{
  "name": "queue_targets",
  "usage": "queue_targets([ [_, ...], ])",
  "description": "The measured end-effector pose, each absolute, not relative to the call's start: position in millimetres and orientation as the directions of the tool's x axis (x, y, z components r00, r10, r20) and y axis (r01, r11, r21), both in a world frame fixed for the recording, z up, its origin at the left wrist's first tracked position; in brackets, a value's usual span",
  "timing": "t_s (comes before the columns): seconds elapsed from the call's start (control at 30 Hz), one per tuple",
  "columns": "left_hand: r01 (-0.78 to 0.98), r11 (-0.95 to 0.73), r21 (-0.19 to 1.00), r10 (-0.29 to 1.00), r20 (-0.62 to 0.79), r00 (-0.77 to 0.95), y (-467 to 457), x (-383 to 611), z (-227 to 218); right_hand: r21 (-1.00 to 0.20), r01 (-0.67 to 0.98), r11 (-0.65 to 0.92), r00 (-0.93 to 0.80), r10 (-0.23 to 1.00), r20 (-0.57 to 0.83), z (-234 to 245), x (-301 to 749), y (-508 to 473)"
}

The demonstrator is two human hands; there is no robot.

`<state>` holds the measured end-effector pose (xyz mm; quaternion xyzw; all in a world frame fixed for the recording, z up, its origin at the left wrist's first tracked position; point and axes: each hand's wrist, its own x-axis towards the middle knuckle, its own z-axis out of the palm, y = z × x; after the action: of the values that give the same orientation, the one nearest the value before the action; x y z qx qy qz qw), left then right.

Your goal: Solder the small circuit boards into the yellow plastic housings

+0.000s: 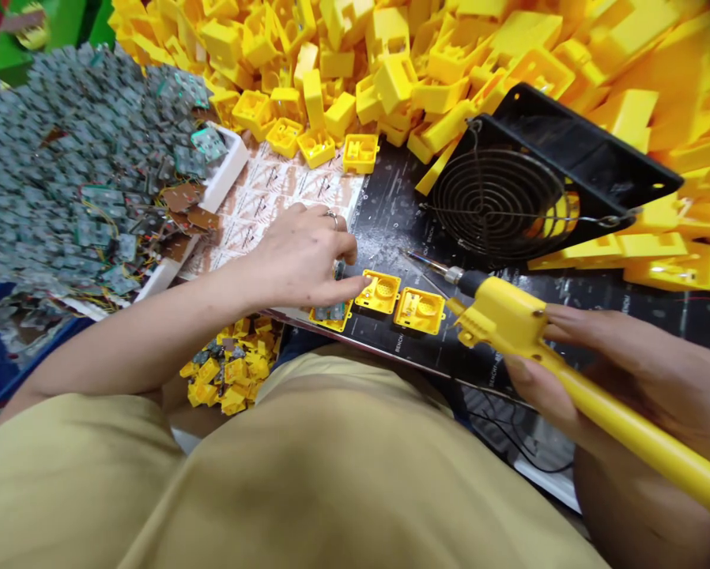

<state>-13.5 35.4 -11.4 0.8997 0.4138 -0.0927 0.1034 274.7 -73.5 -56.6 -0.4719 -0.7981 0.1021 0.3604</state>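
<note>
My right hand (633, 379) is wrapped round a yellow soldering gun (503, 316), its metal tip pointing left above the dark bench top. My left hand (307, 257), with a ring on one finger, is curled low over the bench. Between its thumb and fingers a small grey-green circuit board (339, 270) shows in part. Under the thumb, another circuit board (330, 311) lies in a yellow housing (338, 324). The thumb tip reaches the edge of a second yellow housing (379, 292). To the right sits a third yellow housing (419, 310), open side up.
A large heap of circuit boards (82, 150) fills a white tray (228, 170) on the left. Yellow housings (331, 47) are piled along the back. A black fan (503, 197) stands behind the soldering tip. Below the bench edge lie more yellow parts (230, 367).
</note>
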Motion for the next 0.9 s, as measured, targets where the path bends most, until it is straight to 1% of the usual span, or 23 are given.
queue_targets([
  [0.07, 0.745, -0.639, 0.194, 0.710, -0.224, 0.668, 30.2, -13.7, -16.3, -0.490, 0.690, 0.533, -0.299, 0.826, 0.477, -57.9, 277.8, -73.9],
  [0.13, 0.736, -0.627, 0.257, 0.704, -0.217, 0.676, 25.0, -15.7, -22.5, -0.536, 0.664, 0.521, -0.285, 0.839, 0.463, -59.6, 281.8, -76.8],
  [0.2, 0.739, -0.606, 0.295, 0.714, -0.207, 0.669, 20.5, -17.9, -28.6, -0.615, 0.607, 0.503, -0.285, 0.860, 0.423, -59.4, 282.8, -82.1],
  [0.27, 0.743, -0.585, 0.325, 0.722, -0.208, 0.660, 17.5, -19.1, -32.6, -0.710, 0.585, 0.393, -0.171, 0.915, 0.365, -55.9, 278.9, -87.6],
  [0.33, 0.738, -0.584, 0.337, 0.717, -0.212, 0.664, 16.3, -18.4, -34.0, -0.767, 0.573, 0.288, -0.019, 0.941, 0.339, -49.9, 271.7, -89.6],
  [0.37, 0.734, -0.591, 0.334, 0.711, -0.214, 0.670, 16.2, -17.4, -33.9, -0.768, 0.564, 0.303, -0.018, 0.935, 0.355, -46.7, 268.1, -88.5],
  [0.4, 0.730, -0.600, 0.327, 0.706, -0.213, 0.676, 16.3, -16.0, -33.6, -0.740, 0.520, 0.427, -0.165, 0.900, 0.403, -43.9, 265.0, -86.2],
  [0.47, 0.727, -0.616, 0.304, 0.704, -0.203, 0.681, 17.0, -12.5, -32.9, -0.650, 0.453, 0.610, -0.388, 0.792, 0.472, -40.1, 260.9, -79.3],
  [0.5, 0.728, -0.619, 0.293, 0.704, -0.203, 0.680, 17.4, -10.7, -32.7, -0.610, 0.433, 0.663, -0.453, 0.746, 0.489, -39.2, 259.8, -75.9],
  [0.53, 0.731, -0.621, 0.283, 0.704, -0.209, 0.678, 17.9, -9.1, -32.8, -0.586, 0.436, 0.683, -0.477, 0.727, 0.493, -38.9, 258.9, -73.3],
  [0.73, 0.736, -0.632, 0.241, 0.695, -0.245, 0.676, 21.7, -3.5, -34.3, -0.518, 0.524, 0.677, -0.465, 0.736, 0.491, -38.9, 251.3, -69.8],
  [0.9, 0.730, -0.650, 0.212, 0.674, -0.284, 0.682, 25.9, 0.8, -33.3, -0.449, 0.465, 0.763, -0.536, 0.646, 0.544, -31.3, 241.5, -59.3],
])
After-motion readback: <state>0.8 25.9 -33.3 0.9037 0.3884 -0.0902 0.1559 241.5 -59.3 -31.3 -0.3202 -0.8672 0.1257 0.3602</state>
